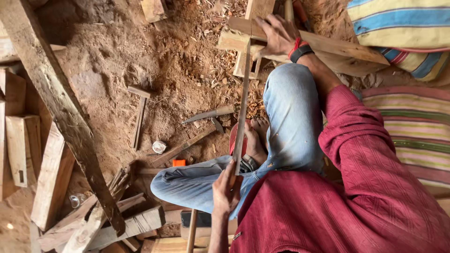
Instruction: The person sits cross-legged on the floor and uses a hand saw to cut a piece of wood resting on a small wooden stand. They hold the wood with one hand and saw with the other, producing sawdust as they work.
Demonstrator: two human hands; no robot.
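Observation:
I sit on the ground in blue jeans (286, 122) and a maroon top, bare feet (255, 138) tucked in. A long thin strip (242, 107), wood or a blade, runs from my lap to a pale wooden block (234, 37). My left hand (225, 189) grips the strip's near end. My right hand (276, 33), with a red and black wristband, presses on the block and the boards (337, 49) where the strip's far end meets them.
A knife with a wooden handle (211, 114) and a T-shaped wooden tool (139, 112) lie on the sawdust floor. A thick beam (61, 112) slants across the left. Offcut planks (51, 178) pile at the lower left. Striped cloth (412, 126) lies at the right.

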